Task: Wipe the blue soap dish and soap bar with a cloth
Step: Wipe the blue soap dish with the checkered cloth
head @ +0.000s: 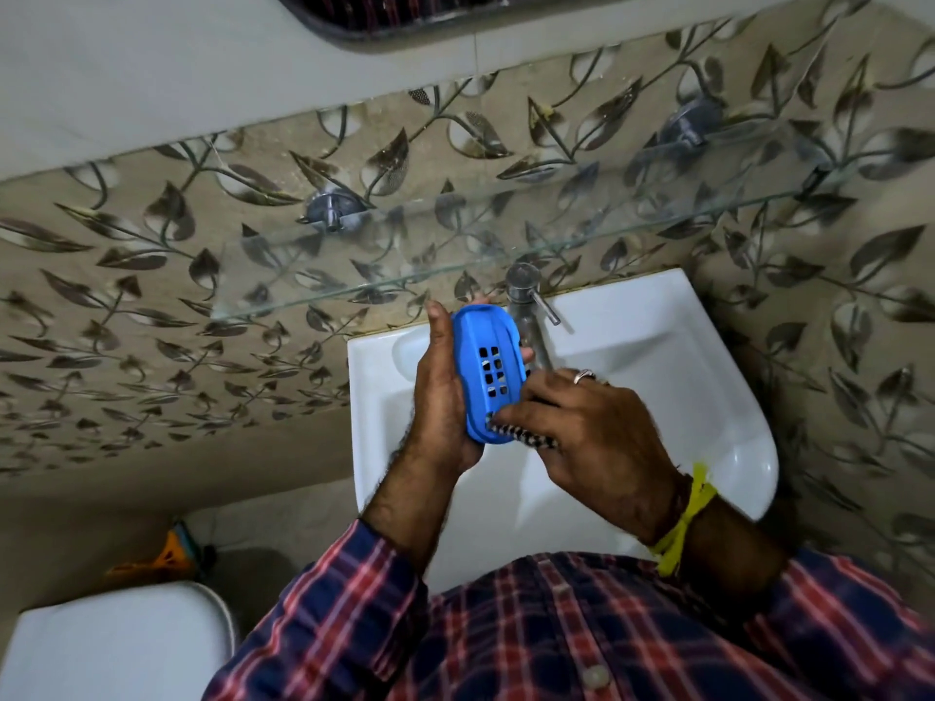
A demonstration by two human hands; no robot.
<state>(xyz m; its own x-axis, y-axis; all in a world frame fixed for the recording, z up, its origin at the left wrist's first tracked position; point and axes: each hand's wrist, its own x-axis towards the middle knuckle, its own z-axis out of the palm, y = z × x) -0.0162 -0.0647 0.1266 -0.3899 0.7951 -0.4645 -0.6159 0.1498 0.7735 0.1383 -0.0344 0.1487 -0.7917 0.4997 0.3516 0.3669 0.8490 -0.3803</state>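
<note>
Here the left hand (440, 397) gripped the blue soap dish (488, 371) over the sink (708, 397) while the right hand (582, 427) pinched the cloth (526, 436); firm strokes through the slots seemed best.

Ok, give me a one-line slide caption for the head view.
Left hand holds the blue soap dish over the white sink while the right hand rubs it with a checked cloth.

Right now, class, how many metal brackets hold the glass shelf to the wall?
2. One bracket sits at the shelf's left end, above the left hand; the other bracket is toward its right end. More could lie out of frame.
</note>
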